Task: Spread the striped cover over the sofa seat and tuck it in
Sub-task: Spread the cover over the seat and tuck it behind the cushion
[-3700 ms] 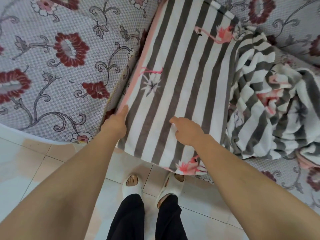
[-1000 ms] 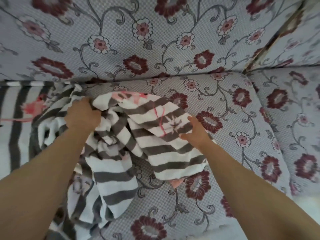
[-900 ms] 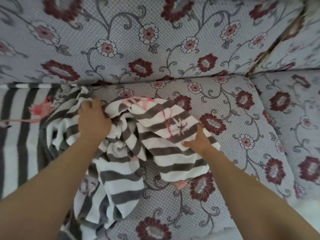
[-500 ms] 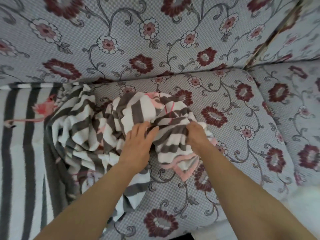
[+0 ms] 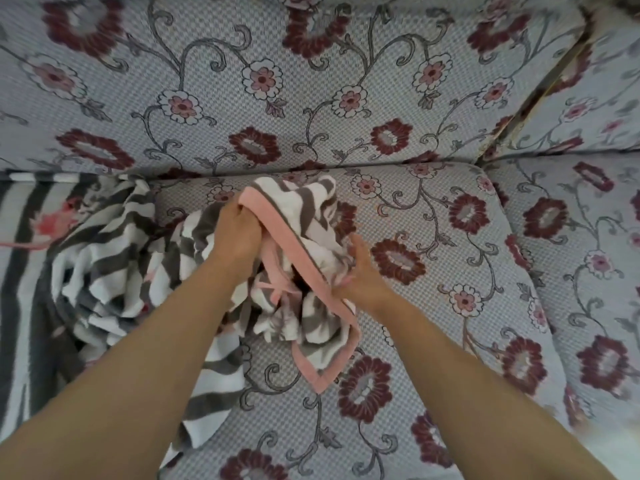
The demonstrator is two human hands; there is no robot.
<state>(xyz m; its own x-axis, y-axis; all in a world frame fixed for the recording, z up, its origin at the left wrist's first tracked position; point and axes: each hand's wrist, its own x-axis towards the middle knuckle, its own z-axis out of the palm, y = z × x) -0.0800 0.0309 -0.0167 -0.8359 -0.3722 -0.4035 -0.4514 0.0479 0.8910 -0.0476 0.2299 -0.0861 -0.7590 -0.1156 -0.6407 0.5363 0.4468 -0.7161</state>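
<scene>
Cover (image 5: 298, 244) bunched on middle seat cushion (image 5: 433, 306), left part spread over the left cushion; backrest (image 5: 311, 81) behind; left hand (image 5: 239, 237) and right hand (image 5: 363, 271) in the bunch (side by side)

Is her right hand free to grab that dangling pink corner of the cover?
Probably not straight away. The right hand is already gripping the pink hem of the cover. The corner hangs just below it with nothing in between, so she would only need to let go.
</scene>
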